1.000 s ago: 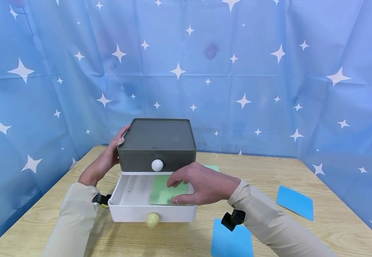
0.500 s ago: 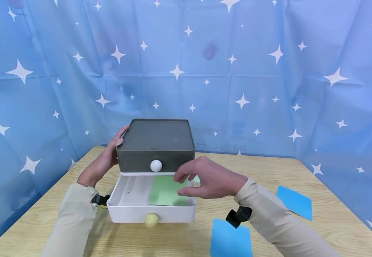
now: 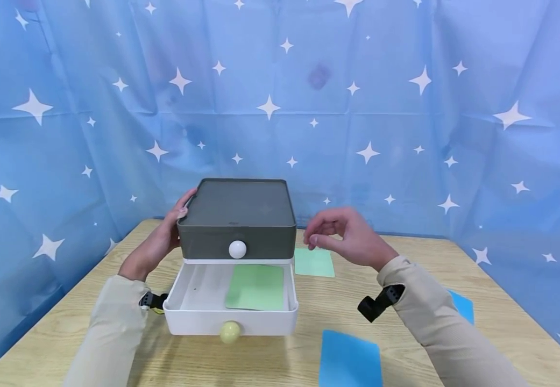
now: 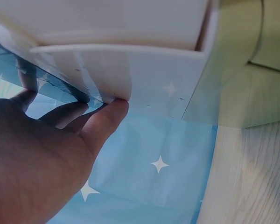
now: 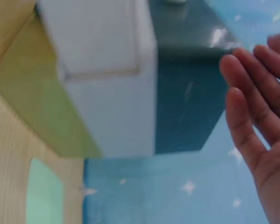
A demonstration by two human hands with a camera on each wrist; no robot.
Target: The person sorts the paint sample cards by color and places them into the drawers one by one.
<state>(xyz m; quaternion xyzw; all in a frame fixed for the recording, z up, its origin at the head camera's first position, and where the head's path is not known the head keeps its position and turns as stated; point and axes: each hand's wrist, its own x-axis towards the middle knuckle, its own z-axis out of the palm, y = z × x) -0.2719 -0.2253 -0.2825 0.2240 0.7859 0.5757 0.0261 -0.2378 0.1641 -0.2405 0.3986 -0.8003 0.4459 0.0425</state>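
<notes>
A small two-drawer unit (image 3: 236, 215) stands on the wooden table (image 3: 405, 258). Its grey upper drawer (image 3: 260, 242) with a white knob (image 3: 237, 249) is closed. The white lower drawer (image 3: 197, 317), with a pale yellow knob (image 3: 229, 331), is pulled out. A green card (image 3: 255, 286) lies flat inside it, at its right. My left hand (image 3: 163, 236) rests on the unit's left side with straight fingers (image 4: 100, 123), thumb at the top corner. My right hand (image 3: 340, 236) hovers empty and loosely curled to the right of the unit (image 5: 130, 70), above a second green card (image 3: 314, 262).
Two blue cards lie on the table: one at the near edge (image 3: 349, 360), one at the right (image 3: 463, 306), partly behind my right sleeve (image 3: 434, 317). A blue star-printed curtain (image 3: 405, 107) closes off the back and both sides.
My right hand has let go of the green card in the lower drawer, then risen and moved right, out of the drawer. The card stays flat in the drawer. The left hand has not moved.
</notes>
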